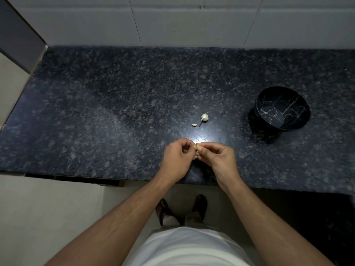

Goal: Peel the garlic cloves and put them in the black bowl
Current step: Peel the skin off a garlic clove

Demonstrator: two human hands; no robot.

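Note:
My left hand (177, 157) and my right hand (216, 156) meet fingertip to fingertip just above the counter's front part. Between them they pinch a small pale garlic clove (197, 145), mostly hidden by the fingers. Beyond the hands, a whitish garlic piece with a stem (204, 117) lies on the dark granite counter (96, 112). A single loose clove (194, 124) lies just left of it. The black bowl (282, 109) with thin pale crack-like lines stands at the right, tilted toward me; nothing shows inside it.
A pale tiled wall (192, 22) runs along the counter's back edge. The counter's front edge runs just below my wrists. My feet in sandals (163, 208) stand on the light floor. A bright light reflection glares on the granite right behind my hands.

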